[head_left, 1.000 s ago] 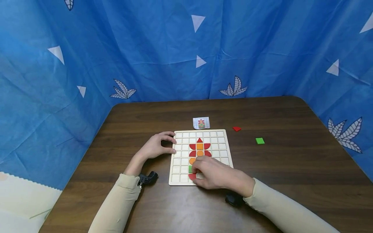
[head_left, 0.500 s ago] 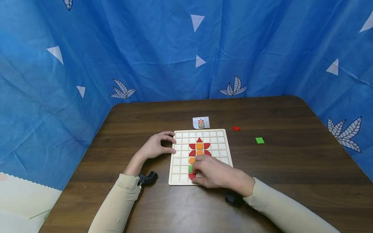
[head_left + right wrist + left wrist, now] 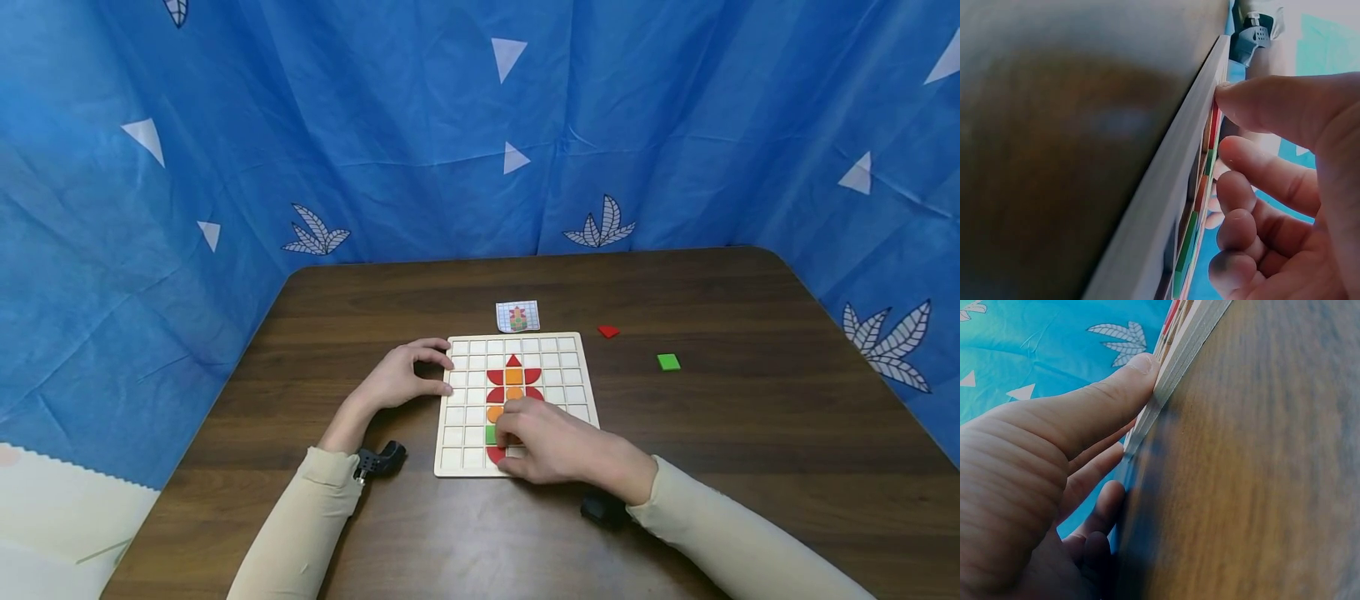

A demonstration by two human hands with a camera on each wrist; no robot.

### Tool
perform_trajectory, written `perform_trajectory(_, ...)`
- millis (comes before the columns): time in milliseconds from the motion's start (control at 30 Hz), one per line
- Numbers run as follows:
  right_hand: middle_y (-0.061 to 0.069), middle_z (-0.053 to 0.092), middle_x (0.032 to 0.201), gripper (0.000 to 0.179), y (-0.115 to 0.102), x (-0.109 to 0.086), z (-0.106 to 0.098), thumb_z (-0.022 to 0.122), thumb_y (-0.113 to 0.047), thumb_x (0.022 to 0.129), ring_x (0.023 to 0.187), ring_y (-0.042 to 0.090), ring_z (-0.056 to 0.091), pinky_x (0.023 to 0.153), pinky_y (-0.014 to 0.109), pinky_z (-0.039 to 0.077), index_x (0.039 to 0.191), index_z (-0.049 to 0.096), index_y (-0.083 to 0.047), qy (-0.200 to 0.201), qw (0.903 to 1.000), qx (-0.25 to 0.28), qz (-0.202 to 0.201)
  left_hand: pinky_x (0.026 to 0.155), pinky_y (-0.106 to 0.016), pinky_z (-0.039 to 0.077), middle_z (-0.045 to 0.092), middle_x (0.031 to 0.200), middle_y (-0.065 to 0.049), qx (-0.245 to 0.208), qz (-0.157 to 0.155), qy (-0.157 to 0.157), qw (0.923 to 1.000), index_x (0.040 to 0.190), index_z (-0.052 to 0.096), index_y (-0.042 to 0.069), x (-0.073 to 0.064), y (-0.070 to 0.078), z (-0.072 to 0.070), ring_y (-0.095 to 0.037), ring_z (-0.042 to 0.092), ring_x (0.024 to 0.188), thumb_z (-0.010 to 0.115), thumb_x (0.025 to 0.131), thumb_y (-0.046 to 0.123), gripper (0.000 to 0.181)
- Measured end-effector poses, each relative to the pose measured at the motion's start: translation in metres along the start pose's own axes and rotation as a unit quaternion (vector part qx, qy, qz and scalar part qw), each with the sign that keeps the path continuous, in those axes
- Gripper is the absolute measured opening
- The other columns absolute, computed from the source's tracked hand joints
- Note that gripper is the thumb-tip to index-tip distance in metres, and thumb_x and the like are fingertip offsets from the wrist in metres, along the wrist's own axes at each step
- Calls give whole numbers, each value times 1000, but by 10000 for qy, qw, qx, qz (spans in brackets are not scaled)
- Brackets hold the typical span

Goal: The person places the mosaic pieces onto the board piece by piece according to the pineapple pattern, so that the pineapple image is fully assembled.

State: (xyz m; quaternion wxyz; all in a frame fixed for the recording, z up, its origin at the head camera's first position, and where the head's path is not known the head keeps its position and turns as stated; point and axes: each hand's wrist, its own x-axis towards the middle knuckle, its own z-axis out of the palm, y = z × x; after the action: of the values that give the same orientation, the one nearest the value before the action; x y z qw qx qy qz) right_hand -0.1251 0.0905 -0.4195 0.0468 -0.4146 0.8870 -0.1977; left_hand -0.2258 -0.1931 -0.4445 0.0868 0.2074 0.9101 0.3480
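A pale wooden grid board [image 3: 459,437] lies on the table, bearing red, orange and green flat pieces in its middle. On its left edge rest the thumb and fingers of my left hand [image 3: 393,375], spread apart; the left wrist view shows the thumb against the rim. My right hand [image 3: 551,442] is over the board's lower right part and hides some cells. Its thumb [image 3: 1260,103] touches the rim beside a red rounded piece [image 3: 495,455], with the other fingers loosely bent and apart from the thumb. Above that piece sit a green square [image 3: 491,435] and an orange circle [image 3: 495,414].
Behind the board lies a small pattern card [image 3: 517,317] with a gridded picture. A loose red piece [image 3: 608,332] and a loose green square [image 3: 668,362] lie on the table to the right. Blue curtains [image 3: 420,125] hang behind the table.
The right thumb has shifted very slightly to the right, so a little more of the red rounded piece shows. My left hand stays still, and the board has not moved.
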Motion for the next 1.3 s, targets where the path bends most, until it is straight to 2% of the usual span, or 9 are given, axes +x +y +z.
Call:
perform_trajectory(267, -10, 60, 79, 5, 1, 0, -4, 80, -21, 89, 73, 4, 47, 65, 17, 42, 86, 76, -22, -169, 9992, 267, -259, 115, -49, 43, 59, 145, 1, 35, -18, 1, 10000, 107, 78, 24, 0, 0, 0, -26, 50, 140, 91, 79, 34, 32)
perform_trajectory(400, -14, 59, 79, 4, 6, 0, -11, 79, -27, 91, 75, 6, 51, 68, 18, 44, 88, 78, -24, -291, 9983, 453, -238, 115, -48, 43, 59, 145, 1, 62, -33, -2, 10000, 108, 78, 24, 0, 0, 0, -26, 50, 140, 91, 79, 34, 32)
perform_trajectory(500, -18, 60, 82, 6, 15, -1, -21, 78, -31, 93, 78, 7, 55, 71, 21, 47, 93, 79, -25, -201, 9973, 707, 40, 115, -48, 43, 59, 145, 1, 65, -13, 16, 10000, 107, 78, 24, 1, 0, 0, -26, 50, 139, 91, 79, 33, 32)
perform_trajectory(600, -18, 62, 86, 5, 28, -4, -36, 77, -28, 93, 81, 9, 57, 72, 25, 50, 97, 79, -25, 147, 9940, 989, 446, 115, -48, 43, 59, 145, 1, 49, 30, 19, 10000, 107, 77, 24, 2, 0, 0, -26, 50, 139, 90, 80, 33, 32)
perform_trajectory(833, -8, 67, 92, 12, 62, -12, -57, 77, -23, 94, 86, 18, 57, 71, 31, 51, 105, 78, -18, 1059, 9749, 1364, 1408, 113, -47, 45, 59, 145, 1, 50, -39, 14, 10000, 106, 78, 24, -1, 1, 1, -27, 50, 140, 91, 79, 33, 32)
perform_trajectory(1033, 1, 64, 93, 18, 88, -19, -54, 76, -21, 95, 83, 20, 54, 66, 29, 48, 111, 76, -14, 1516, 9537, 1271, 2264, 111, -46, 46, 60, 144, 2, 47, -17, 41, 10000, 105, 77, 25, -4, 1, 3, -25, 52, 139, 92, 78, 33, 32)
perform_trajectory(1300, 10, 65, 108, 22, 111, -25, -57, 73, -20, 96, 87, 25, 53, 68, 34, 47, 116, 75, -11, 1992, 9366, 942, 2723, 111, -46, 46, 60, 144, 2, -5, 34, 76, 10000, 105, 77, 25, -4, 0, 2, -25, 52, 138, 92, 78, 33, 31)
